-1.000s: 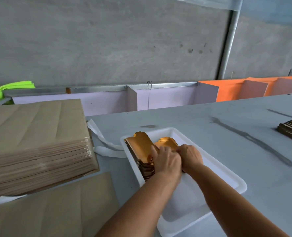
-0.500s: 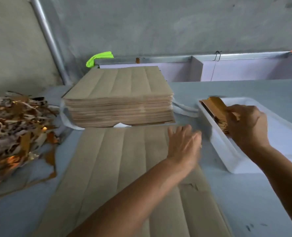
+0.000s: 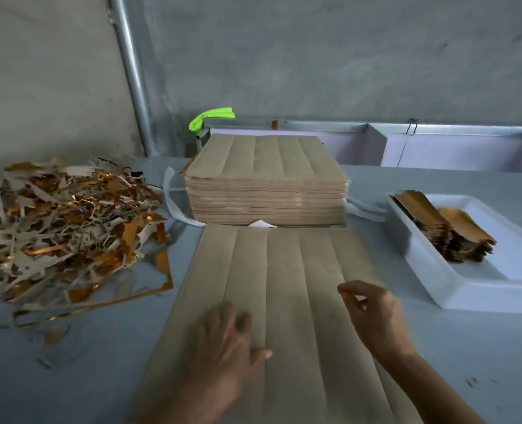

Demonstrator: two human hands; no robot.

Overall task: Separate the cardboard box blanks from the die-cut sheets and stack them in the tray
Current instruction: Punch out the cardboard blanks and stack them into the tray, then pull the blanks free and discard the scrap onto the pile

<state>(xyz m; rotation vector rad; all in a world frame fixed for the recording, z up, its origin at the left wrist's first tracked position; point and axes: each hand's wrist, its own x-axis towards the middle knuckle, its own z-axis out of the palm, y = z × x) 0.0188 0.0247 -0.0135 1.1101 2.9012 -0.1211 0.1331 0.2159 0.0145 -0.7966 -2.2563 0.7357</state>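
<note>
A brown die-cut sheet point(image 3: 287, 270) lies flat on the table in front of me, scored into long strips. My left hand point(image 3: 229, 335) lies on its near left part, blurred, fingers spread. My right hand point(image 3: 376, 313) hovers over the sheet's right side with fingers loosely curled and nothing in them. Behind the sheet stands a thick stack of die-cut sheets point(image 3: 265, 182). At the right, a white tray point(image 3: 455, 289) holds stacked gold-faced box blanks point(image 3: 446, 228).
A heap of gold and grey offcut scraps point(image 3: 60, 228) covers the table's left side. White strapping point(image 3: 174, 203) lies around the stack. A metal pole point(image 3: 131, 75) and a neon green cloth point(image 3: 210, 116) stand at the back wall.
My view swung left from the tray. My right hand left the blanks in the tray and came over the sheet; my left hand moved down onto the sheet's near part.
</note>
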